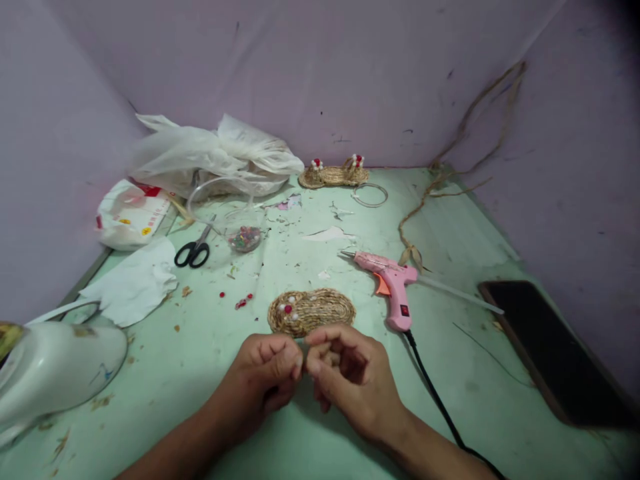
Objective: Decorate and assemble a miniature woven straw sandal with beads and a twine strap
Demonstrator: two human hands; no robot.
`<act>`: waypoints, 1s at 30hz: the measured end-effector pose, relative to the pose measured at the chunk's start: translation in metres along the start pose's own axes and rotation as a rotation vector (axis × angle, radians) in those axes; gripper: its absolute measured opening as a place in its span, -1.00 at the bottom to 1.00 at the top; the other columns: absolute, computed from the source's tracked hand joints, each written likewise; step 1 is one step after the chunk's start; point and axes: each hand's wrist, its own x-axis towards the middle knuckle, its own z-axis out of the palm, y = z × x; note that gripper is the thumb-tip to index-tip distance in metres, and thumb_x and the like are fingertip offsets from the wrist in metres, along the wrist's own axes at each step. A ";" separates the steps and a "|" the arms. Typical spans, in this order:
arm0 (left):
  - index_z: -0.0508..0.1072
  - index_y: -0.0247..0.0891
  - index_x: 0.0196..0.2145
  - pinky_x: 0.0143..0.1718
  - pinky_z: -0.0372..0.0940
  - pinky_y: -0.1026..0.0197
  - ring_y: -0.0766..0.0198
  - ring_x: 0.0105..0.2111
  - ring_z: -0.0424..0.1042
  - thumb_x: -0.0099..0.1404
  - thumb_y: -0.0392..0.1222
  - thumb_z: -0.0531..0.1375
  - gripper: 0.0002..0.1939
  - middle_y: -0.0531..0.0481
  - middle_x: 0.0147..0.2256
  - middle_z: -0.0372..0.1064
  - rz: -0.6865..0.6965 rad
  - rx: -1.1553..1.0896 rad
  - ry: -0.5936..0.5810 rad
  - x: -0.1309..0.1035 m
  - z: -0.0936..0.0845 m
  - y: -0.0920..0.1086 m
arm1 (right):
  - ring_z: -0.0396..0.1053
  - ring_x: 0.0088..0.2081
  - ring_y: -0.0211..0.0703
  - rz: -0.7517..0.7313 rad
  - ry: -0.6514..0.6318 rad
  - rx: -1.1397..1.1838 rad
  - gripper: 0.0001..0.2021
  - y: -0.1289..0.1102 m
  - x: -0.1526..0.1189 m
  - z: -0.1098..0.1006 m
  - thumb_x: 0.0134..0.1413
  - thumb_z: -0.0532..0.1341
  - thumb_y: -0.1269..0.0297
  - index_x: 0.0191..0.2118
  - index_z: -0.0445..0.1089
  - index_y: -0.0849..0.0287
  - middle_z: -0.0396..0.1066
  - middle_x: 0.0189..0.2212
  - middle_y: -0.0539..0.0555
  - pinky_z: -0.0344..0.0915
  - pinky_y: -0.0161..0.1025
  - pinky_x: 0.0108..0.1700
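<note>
My left hand is closed, thumb pressed on its curled fingers, at the lower middle. Close beside it, my right hand pinches with thumb and forefinger. Whatever lies between the fingertips is too small to make out. Just beyond both hands lies a woven straw sole with a flower of white beads around a red bead on its left part. Several loose red beads are left of it. A pink glue gun rests to the right, its nozzle pointing left.
Black-handled scissors, a clear container with coloured beads and white plastic bags are at the back left. Another woven piece stands by the wall. A white pitcher is left; a phone and black cord are right.
</note>
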 end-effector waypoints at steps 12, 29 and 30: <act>0.14 -0.27 -0.67 -0.73 -0.23 0.37 0.52 -0.76 -0.14 0.12 0.13 0.09 -0.55 0.22 -0.79 -0.07 -0.004 0.131 0.150 -0.002 0.007 -0.001 | 0.36 -0.49 -0.26 -0.520 -0.064 -0.458 -0.83 -0.007 0.002 -0.007 -0.01 0.14 0.51 -0.30 0.45 0.25 0.45 -0.50 0.10 0.33 -0.31 -0.46; 0.45 -0.26 -0.41 -0.45 0.30 0.36 0.34 -0.47 0.41 0.11 -0.38 0.18 -0.92 0.03 -0.48 0.43 0.836 1.130 0.517 -0.011 -0.004 0.028 | 0.25 -0.64 -0.35 -0.097 0.133 -0.247 -0.93 -0.010 0.011 -0.006 -0.11 0.24 0.35 -0.47 0.47 0.20 0.41 -0.61 0.00 0.20 -0.41 -0.65; 0.44 -0.26 -0.40 -0.46 0.30 0.37 0.36 -0.48 0.41 0.11 -0.40 0.18 -0.90 0.04 -0.48 0.42 0.849 1.125 0.486 -0.012 -0.002 0.028 | 0.20 -0.68 -0.38 0.004 0.092 -0.170 -0.91 -0.010 0.010 -0.004 -0.12 0.24 0.32 -0.47 0.47 0.20 0.37 -0.65 -0.03 0.16 -0.43 -0.68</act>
